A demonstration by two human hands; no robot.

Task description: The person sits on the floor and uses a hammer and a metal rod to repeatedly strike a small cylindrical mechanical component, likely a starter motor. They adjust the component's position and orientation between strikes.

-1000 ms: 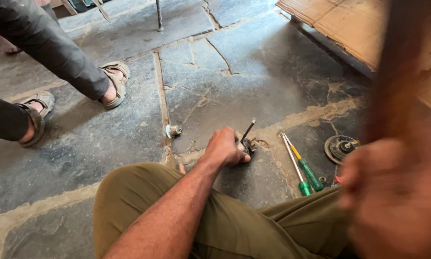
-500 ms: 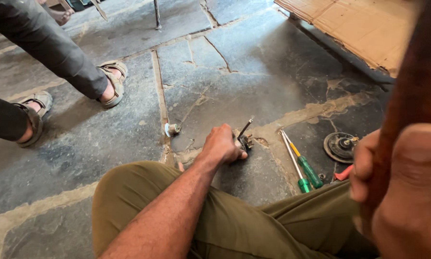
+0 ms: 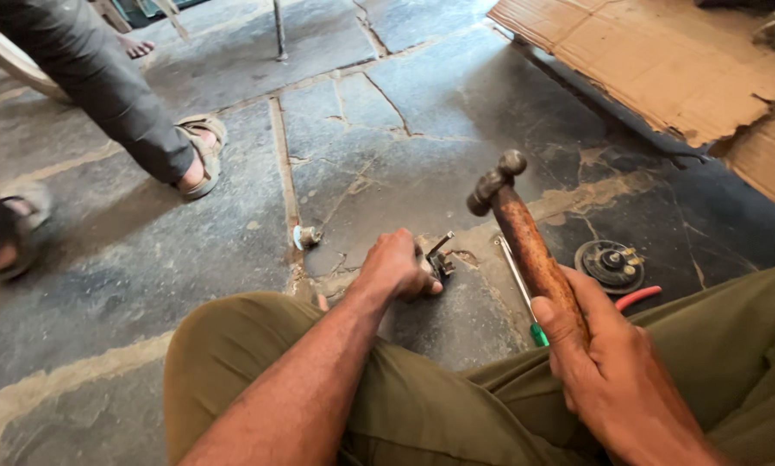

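Left hand: the left hand [image 3: 398,266] is closed over a small dark metal part [image 3: 440,259], pressing it to the stone floor [image 3: 422,112] just ahead of the left knee.
Metal part: a thin arm of it sticks out past the fingers, angled up and to the right; the rest is hidden under the hand (its kind cannot be told).
Right hand: the right hand [image 3: 607,367] is wrapped around the lower end of the handle of a hammer [image 3: 525,237], thumb lying along the wood.
Hammer: a rusty-brown wooden handle with a dark ball-peen head; the head is raised in the air, above and to the right of the metal part, well clear of it.
Screwdriver: a green-handled screwdriver [image 3: 518,289] lies on the floor behind the hammer handle, its shaft pointing away from the person.
Round part: a dark disc-shaped component [image 3: 610,264] sits on the floor to the right of the hammer, with a red-handled tool [image 3: 637,298] just beside it.
Small fitting: a small pale metal piece [image 3: 306,236] rests on a floor seam, left of the left hand.
Cardboard: flattened cardboard [image 3: 663,60] lies at the upper right.
Other person: a trouser leg and sandalled foot [image 3: 199,157] stand at the upper left, well apart from the work.
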